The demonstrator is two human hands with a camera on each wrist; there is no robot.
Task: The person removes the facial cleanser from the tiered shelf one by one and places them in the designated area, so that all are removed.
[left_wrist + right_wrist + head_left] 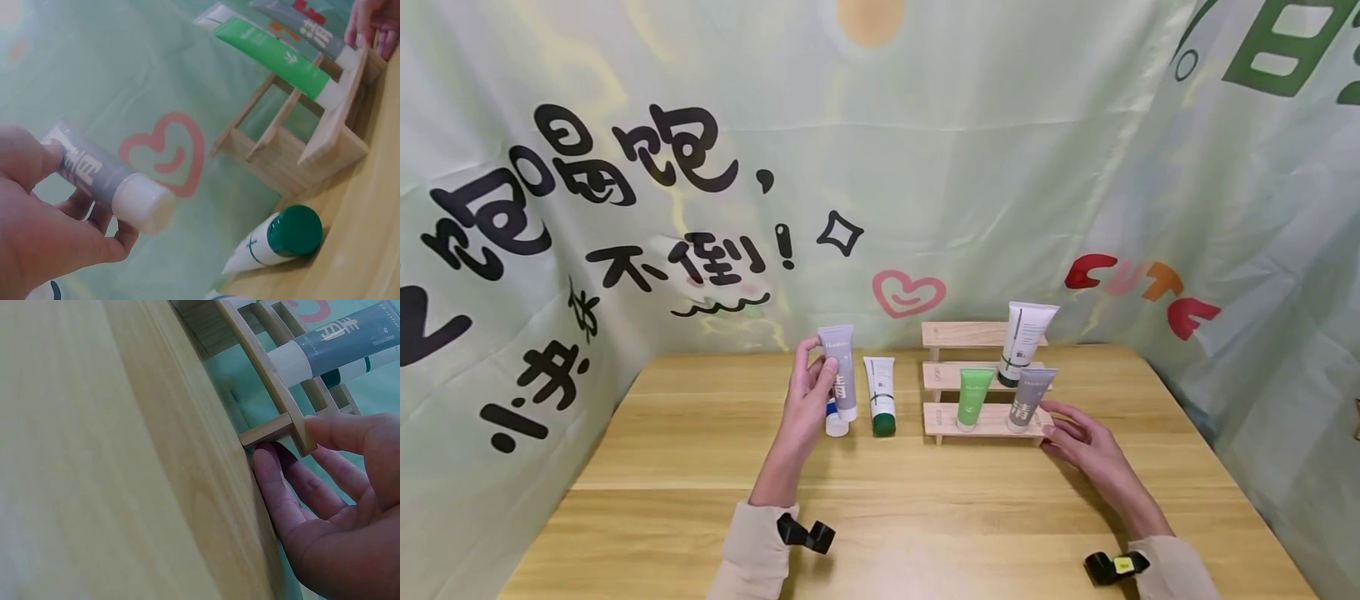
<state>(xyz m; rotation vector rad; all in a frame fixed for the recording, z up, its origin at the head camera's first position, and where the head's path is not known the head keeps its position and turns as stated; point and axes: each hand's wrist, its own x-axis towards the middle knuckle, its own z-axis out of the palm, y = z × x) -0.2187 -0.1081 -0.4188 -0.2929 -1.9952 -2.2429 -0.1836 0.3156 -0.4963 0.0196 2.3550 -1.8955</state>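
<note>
Head view gives us the wooden stand [944,418] as our landmark, a three-tier rack on the wood-grain table [962,508]. Left of the stand we see the left hand [806,402] grasping a grey tube [845,354] between thumb and fingers, its white cap pointing down; the left wrist view shows us that this cap is clear of the table. Below the hand and partly hidden by that tube, also left of the stand, is a tube with a white cap [837,427] and a bit of blue. Between these and the stand, a white tube with a green cap [881,392] lies on the table, cap towards us. On the stand's lowest tier we find a green tube [974,395] and, to its right, a second grey tube [1033,395], both cap down; on the middle tier a larger white tube [1028,332] leans back. At the stand's right end the right hand [1092,454] grips the lowest tier, fingers curled about its edge and leg. Behind the stand hangs a printed pale green cloth [970,183].
</note>
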